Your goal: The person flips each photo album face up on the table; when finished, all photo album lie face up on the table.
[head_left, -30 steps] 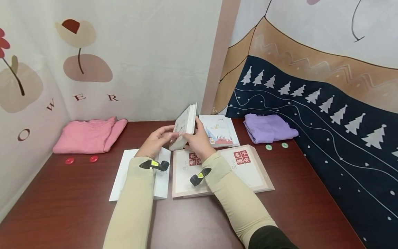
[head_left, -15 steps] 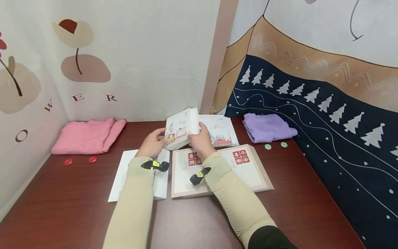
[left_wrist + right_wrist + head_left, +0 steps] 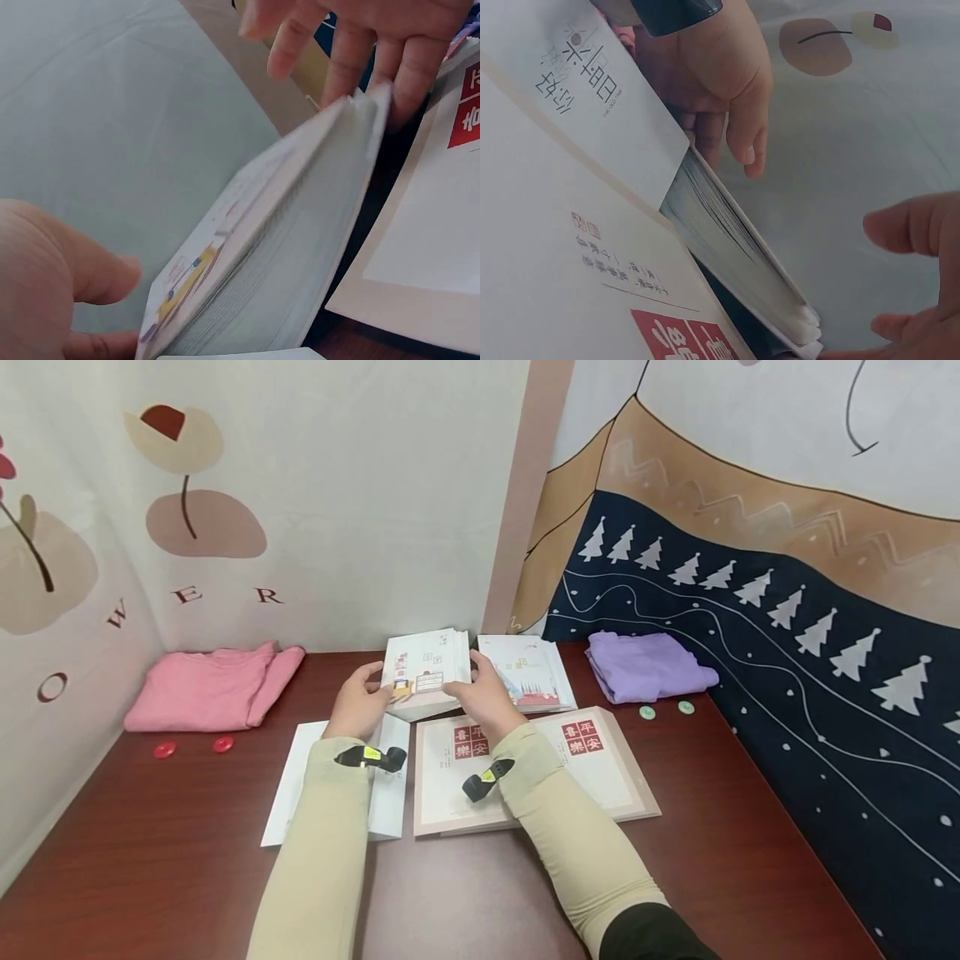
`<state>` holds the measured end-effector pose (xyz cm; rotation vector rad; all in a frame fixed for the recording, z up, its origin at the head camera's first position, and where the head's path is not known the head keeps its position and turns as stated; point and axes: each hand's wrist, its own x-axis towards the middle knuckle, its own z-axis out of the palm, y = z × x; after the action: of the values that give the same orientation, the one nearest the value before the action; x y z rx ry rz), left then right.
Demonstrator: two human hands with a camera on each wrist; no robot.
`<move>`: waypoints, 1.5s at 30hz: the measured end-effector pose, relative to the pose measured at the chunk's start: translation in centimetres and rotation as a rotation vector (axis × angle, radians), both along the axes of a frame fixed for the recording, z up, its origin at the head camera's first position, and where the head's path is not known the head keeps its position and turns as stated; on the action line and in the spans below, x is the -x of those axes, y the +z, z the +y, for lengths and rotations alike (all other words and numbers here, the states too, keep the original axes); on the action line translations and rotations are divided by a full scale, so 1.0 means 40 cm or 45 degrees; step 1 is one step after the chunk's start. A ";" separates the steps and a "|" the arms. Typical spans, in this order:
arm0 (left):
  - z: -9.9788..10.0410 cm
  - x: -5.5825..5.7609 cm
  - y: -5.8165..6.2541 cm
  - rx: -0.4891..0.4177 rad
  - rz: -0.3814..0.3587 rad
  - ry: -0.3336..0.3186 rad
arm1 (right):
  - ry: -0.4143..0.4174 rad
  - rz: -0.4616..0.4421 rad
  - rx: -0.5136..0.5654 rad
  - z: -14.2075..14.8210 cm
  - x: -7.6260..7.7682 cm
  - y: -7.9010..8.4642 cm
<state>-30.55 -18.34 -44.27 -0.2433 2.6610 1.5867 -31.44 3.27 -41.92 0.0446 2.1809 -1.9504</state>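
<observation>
A thick white book [image 3: 429, 662] with a small illustrated cover lies face up at the back of the table, page edges toward me. My left hand [image 3: 357, 703] is at its left side; in the left wrist view the thumb [image 3: 105, 274] stands off the cover and a finger touches the near corner. At its right side is my right hand [image 3: 489, 697]. The right wrist view shows the right thumb [image 3: 900, 227] away from the book, with a lower finger touching its corner. Both hands have relaxed, spread fingers; some fingertips are hidden.
Another illustrated book [image 3: 536, 672] lies beside it on the right. Nearer me are a white book [image 3: 386, 802] and beige-bordered books [image 3: 607, 777] with red characters. Folded pink cloth [image 3: 210, 689] with red buttons [image 3: 223, 744] lies left, purple cloth [image 3: 648, 668] with green buttons [image 3: 647, 713] right.
The thick book, tilted up between both hands a second ago, has been lowered flat and slightly left. Both hands moved with it, and their fingers have loosened.
</observation>
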 end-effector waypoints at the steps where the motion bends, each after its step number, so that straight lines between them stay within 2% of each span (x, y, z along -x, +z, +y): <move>1: -0.001 0.002 -0.001 -0.001 0.007 0.020 | 0.009 -0.009 0.003 0.001 0.000 0.001; 5: -0.004 0.005 -0.003 -0.017 0.035 0.067 | 0.017 -0.003 0.063 0.003 0.001 0.002; 8: -0.006 0.002 -0.003 -0.074 0.070 0.097 | 0.006 0.021 0.134 0.003 -0.001 0.006; 11: -0.010 -0.005 0.000 -0.145 0.131 0.142 | 0.027 0.034 0.146 0.002 -0.010 0.016; 14: -0.023 -0.020 0.010 -0.211 0.185 0.187 | 0.082 0.019 0.131 0.000 -0.027 0.033; 17: -0.052 -0.046 0.017 -0.251 0.203 0.193 | 0.173 -0.007 0.107 -0.006 -0.047 0.050; 24: -0.156 -0.123 0.022 -0.224 0.161 0.075 | 0.413 -0.064 0.067 -0.023 -0.089 0.071; 27: -0.191 -0.152 0.025 -0.260 0.117 0.035 | 0.469 -0.114 0.045 -0.036 -0.107 0.072; 30: -0.218 -0.179 0.027 -0.282 0.044 0.034 | 0.506 -0.170 0.051 -0.054 -0.132 0.072; 34: -0.254 -0.201 0.022 -0.263 -0.056 0.023 | 0.544 -0.200 0.027 -0.081 -0.165 0.066; 41: -0.305 -0.232 0.020 -0.097 -0.204 -0.201 | 0.568 -0.221 -0.017 -0.115 -0.206 0.043; 45: -0.318 -0.237 0.022 -0.083 -0.245 -0.260 | 0.551 -0.246 0.042 -0.126 -0.213 0.031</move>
<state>-21.06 -31.05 -43.38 -0.1114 2.4001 1.5021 -22.90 -1.75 -40.69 -0.2169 1.8476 -1.6624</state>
